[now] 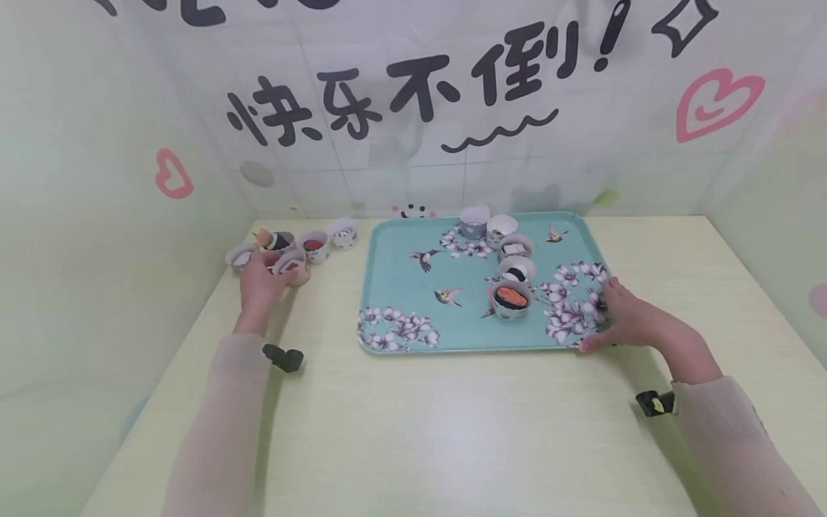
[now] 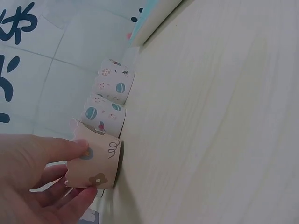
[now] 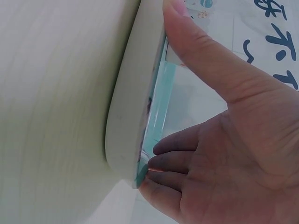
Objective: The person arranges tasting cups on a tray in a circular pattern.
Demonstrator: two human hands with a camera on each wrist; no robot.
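Note:
At the table's left side my left hand (image 1: pixel 260 287) grips a tan paper cup (image 2: pixel 100 163) with a scalloped rim, thumb on one side and fingers on the other. Inside that cup sits a small reddish item, hard to make out. Close around it stand more paper cups, among them one with a red filling (image 1: pixel 314 248) and a white patterned one (image 1: pixel 343 234). My right hand (image 1: pixel 634 316) touches the front right corner of a turquoise tray (image 1: pixel 394 266), thumb at the front rim and fingers along the right side. The fingers look fairly straight in the right wrist view.
On the tray several paper cups stand in a bent row, from a grey one (image 1: pixel 474 224) at the back to one with an orange and black piece (image 1: pixel 512 300) in front. A wall with dark lettering (image 1: pixel 423 86) rises behind the pale table (image 1: pixel 426 431).

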